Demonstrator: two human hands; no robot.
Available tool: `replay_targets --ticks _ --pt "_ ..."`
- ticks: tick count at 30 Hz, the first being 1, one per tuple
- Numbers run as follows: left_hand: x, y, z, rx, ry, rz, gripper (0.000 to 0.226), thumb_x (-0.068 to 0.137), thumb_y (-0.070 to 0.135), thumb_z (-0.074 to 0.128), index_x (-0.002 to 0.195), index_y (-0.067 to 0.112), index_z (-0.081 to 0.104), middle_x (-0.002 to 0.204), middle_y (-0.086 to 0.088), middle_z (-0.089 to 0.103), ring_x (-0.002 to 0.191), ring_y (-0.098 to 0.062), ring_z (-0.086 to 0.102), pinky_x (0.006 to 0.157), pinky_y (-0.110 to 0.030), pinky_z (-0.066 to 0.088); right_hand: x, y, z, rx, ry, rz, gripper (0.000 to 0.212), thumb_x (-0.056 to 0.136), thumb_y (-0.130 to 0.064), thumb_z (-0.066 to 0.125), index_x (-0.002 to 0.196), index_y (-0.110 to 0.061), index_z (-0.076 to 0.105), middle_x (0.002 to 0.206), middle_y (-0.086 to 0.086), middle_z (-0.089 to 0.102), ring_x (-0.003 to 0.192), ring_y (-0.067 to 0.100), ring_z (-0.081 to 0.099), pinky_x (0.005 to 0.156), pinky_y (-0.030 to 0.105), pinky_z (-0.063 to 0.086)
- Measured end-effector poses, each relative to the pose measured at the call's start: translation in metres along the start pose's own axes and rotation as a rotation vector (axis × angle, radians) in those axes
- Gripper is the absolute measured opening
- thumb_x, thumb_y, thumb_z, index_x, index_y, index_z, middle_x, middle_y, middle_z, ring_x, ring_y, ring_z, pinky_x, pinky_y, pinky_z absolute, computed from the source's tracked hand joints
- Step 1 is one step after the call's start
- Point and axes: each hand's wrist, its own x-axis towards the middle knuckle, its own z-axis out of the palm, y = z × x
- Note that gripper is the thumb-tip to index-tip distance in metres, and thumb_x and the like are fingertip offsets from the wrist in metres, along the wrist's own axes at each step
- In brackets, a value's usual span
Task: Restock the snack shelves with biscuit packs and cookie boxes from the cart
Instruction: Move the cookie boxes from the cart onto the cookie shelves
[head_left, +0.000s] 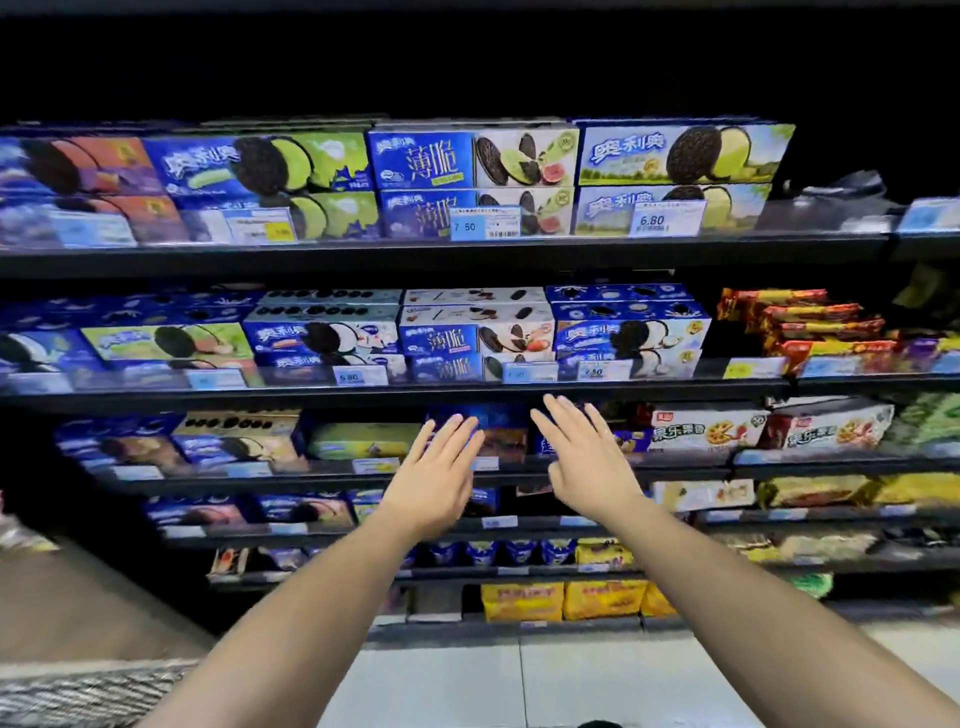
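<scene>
Blue cookie boxes (472, 158) fill the shelves (415, 254), stacked two high at the front edges, with red biscuit packs (810, 327) at the second shelf's right end. The left hand (436, 478) and right hand (587, 462) are flat and wide, holding nothing, in front of the third shelf.

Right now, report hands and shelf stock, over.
Left hand open, empty. Right hand open, empty. Both raised before blue cardboard cookie box on black metal shelf. Nothing in between.

Blue cookie boxes (421, 158), black shelves (415, 254)
Top boxes carry green panels; right biscuit packs (810, 327) red and yellow; low bags (522, 600) yellow; price tags (483, 222) pale blue.
</scene>
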Motion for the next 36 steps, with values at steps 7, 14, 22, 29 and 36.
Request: replay_targets --ticks 7,14,22,29,36 --pt "-0.076 -0.018 0.021 -0.199 -0.049 -0.255 0.056 0.103 0.035 0.033 0.157 0.02 0.028 0.165 -0.002 0.023 0.153 -0.022 0.015 0.126 -0.041 0.008 -0.003 -0.061 0.031 0.094 -0.261 0.057 0.067 0.099 -0.029 0.047 0.159 -0.025 0.017 0.167 0.008 0.01 0.152 0.026 0.015 0.124 0.045 0.012" --pt "-0.072 -0.021 0.047 -0.404 -0.006 -0.431 0.051 0.103 0.027 0.039 0.152 0.017 0.035 0.165 -0.003 0.022 0.154 -0.02 0.012 0.125 -0.042 0.015 0.011 -0.077 0.055 0.145 -0.305 0.176 0.068 0.098 -0.033 0.05 0.158 -0.017 0.02 0.167 0.01 0.012 0.153 0.026 0.015 0.123 0.044 0.017" --pt "-0.001 -0.026 0.094 -0.557 0.004 -0.465 0.038 0.099 0.018 0.048 0.136 0.014 0.051 0.166 -0.009 0.016 0.153 -0.023 0.011 0.122 -0.035 0.014 0.047 -0.051 0.097 0.118 -0.267 0.163 0.059 0.092 -0.027 0.055 0.149 -0.015 0.041 0.156 0.01 0.038 0.144 0.028 0.034 0.117 0.043 0.031" --pt "0.013 -0.017 0.117 -0.435 -0.004 -0.355 0.047 0.093 0.017 0.051 0.14 0.016 0.051 0.162 -0.008 0.029 0.148 -0.026 0.024 0.121 -0.039 0.021 0.05 -0.04 0.113 0.083 -0.205 0.168 0.053 0.092 -0.021 0.05 0.145 -0.018 0.047 0.146 0.007 0.049 0.134 0.029 0.045 0.111 0.043 0.033" --pt "-0.024 -0.059 0.093 -0.422 -0.031 -0.405 0.048 0.094 0.02 0.05 0.142 0.016 0.048 0.164 -0.005 0.023 0.153 -0.024 0.013 0.124 -0.042 0.016 0.07 -0.102 0.107 0.004 -0.255 -0.032 0.052 0.094 -0.025 0.05 0.145 -0.017 0.048 0.149 0.006 0.048 0.135 0.026 0.046 0.109 0.039 0.039"
